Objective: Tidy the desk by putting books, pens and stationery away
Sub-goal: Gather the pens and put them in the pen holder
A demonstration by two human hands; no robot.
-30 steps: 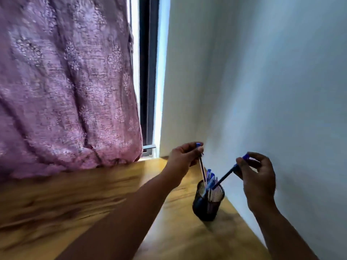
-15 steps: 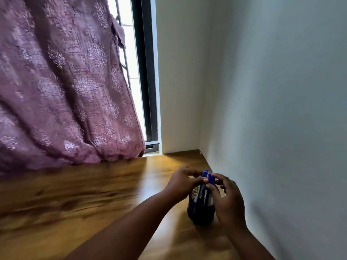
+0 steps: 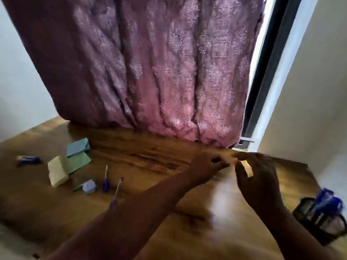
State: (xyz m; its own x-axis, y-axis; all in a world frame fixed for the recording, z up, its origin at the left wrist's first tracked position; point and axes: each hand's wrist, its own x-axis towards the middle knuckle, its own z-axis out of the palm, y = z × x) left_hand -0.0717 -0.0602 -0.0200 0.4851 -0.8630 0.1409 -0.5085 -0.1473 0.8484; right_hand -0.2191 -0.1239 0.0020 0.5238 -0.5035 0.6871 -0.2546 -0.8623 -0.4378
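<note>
One broad purple curtain (image 3: 150,68) fills the top of the view and its hem rests on the back of the wooden desk (image 3: 142,152), with a dark window frame (image 3: 270,72) and pale wall to its right. Above the middle of the desk the two hands hover close together, blurred. The left hand (image 3: 206,166) has its fingers curled inward with the tips bunched; whether they pinch anything I cannot tell. The right hand (image 3: 257,177) is raised with its fingers (image 3: 242,156) loosely spread and relaxed, a pale patch showing on the palm side that is too smeared to name. At the right edge of the desk stands a black mesh pen holder (image 3: 319,220) with a cluster of blue-capped pens (image 3: 328,201) standing in it. On the left part of the desk lies loose stationery, well apart from the holder: a blue sticky-note pad (image 3: 78,149), just below it a green pad (image 3: 78,162) touching a pale yellow pad (image 3: 57,172), a dark blue object (image 3: 28,159) farther left that is too blurred to name, a small pale blue object (image 3: 89,186), and two pens (image 3: 106,180) lying near each other beside it, the nearer one (image 3: 117,190) reaching the left forearm.
</note>
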